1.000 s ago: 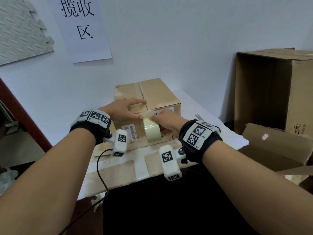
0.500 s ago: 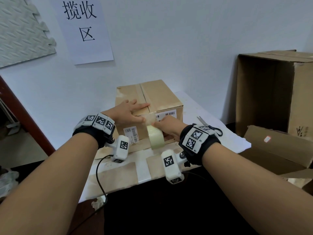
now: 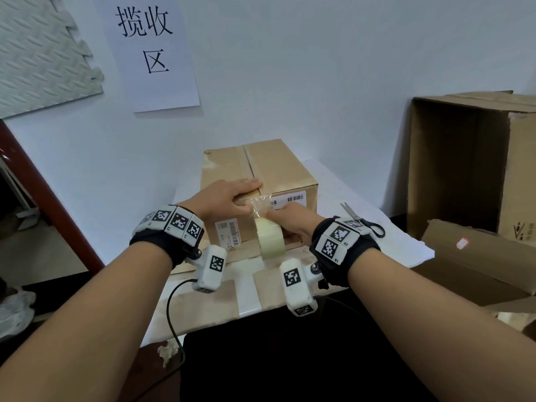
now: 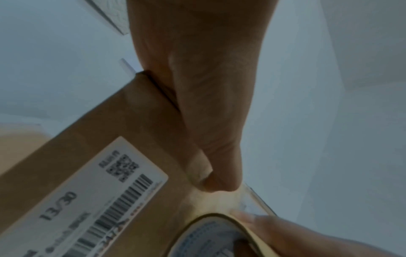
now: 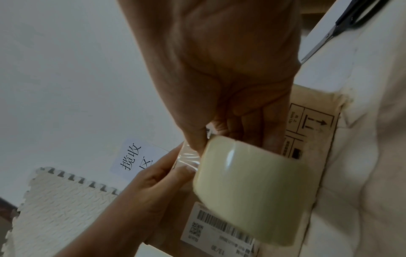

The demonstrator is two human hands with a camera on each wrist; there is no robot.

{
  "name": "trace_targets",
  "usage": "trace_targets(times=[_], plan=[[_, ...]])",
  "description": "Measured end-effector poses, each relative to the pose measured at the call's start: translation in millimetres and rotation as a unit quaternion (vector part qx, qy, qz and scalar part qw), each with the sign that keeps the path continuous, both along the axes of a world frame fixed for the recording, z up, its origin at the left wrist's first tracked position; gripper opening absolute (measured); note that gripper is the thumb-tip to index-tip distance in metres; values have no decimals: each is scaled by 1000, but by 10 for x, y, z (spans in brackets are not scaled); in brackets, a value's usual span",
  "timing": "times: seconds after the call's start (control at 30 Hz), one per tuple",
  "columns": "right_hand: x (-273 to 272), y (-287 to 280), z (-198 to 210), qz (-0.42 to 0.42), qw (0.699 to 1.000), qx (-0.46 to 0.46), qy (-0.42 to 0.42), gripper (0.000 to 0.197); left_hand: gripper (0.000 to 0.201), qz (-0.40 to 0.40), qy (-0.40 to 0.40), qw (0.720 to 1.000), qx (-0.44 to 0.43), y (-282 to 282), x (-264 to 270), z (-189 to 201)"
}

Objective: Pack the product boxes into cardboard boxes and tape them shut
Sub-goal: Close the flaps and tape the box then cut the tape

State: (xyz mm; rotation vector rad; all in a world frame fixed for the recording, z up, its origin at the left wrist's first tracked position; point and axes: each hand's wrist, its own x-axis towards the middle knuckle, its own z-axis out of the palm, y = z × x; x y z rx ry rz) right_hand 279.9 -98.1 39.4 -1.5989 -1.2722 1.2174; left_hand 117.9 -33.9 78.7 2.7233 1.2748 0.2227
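A closed cardboard box (image 3: 278, 169) with barcode labels stands on the white table (image 3: 348, 198). My left hand (image 3: 229, 195) lies flat over its top front edge, and the thumb (image 4: 211, 121) presses the clear tape strip (image 3: 261, 203) against the front face. My right hand (image 3: 293, 221) grips the pale yellow tape roll (image 3: 271, 242) just below, against the box front. In the right wrist view, fingers curl through the tape roll (image 5: 248, 187) and the strip runs up to my left hand (image 5: 149, 182). The left wrist view shows the roll's core (image 4: 208, 231) under the thumb.
Scissors (image 3: 362, 221) lie on the table right of the box. A large open cardboard box (image 3: 464, 169) stands on its side at the far right, with a loose cardboard flap (image 3: 478, 256) before it. Flat cardboard patches (image 3: 203, 300) lie near the table's front edge. A wall rises close behind.
My right hand has drawn the roll a little down the box front, lengthening the tape strip. My left hand has stayed on the top front edge, its fingers now flatter.
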Motion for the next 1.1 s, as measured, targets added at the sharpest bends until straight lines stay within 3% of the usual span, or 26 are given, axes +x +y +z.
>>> trace_targets(times=[0.13, 0.23, 0.33, 0.4, 0.43, 0.5, 0.6, 0.67, 0.8, 0.93, 1.07, 1.1], plan=[[90, -1, 13, 34, 999, -18, 8, 31, 64, 12, 28, 999, -32, -37, 46, 92], [276, -39, 31, 30, 996, -60, 59, 39, 53, 40, -19, 995, -85, -48, 55, 144], [536, -60, 6, -34, 996, -68, 41, 29, 42, 62, -84, 989, -101, -54, 94, 126], [791, -24, -39, -117, 991, -53, 23, 29, 46, 56, -88, 990, -91, -63, 116, 84], [933, -6, -74, -158, 986, -46, -2, 30, 46, 49, -76, 993, -81, -63, 114, 62], [1181, -25, -104, -195, 968, -51, -149, 27, 42, 32, -57, 996, -66, -48, 111, 23], [1370, -98, -179, -169, 910, -112, -361, 24, 39, 20, -70, 995, -62, -34, 90, 4], [1390, -104, -260, -132, 880, -151, -430, 31, 38, 20, -80, 995, -61, -38, 78, 0], [1343, -90, -329, -100, 872, -170, -449, 27, 37, 20, -86, 995, -55, -40, 73, -20], [1332, -56, -368, -92, 851, -132, -500, 46, 37, 19, -88, 995, -53, -26, 79, -25], [1330, -13, -406, -92, 849, -126, -505, 12, 37, 20, -100, 993, -55, -15, 74, -43], [1333, -1, -418, -113, 859, -113, -486, 21, 37, 19, -98, 994, -52, -13, 76, -48]])
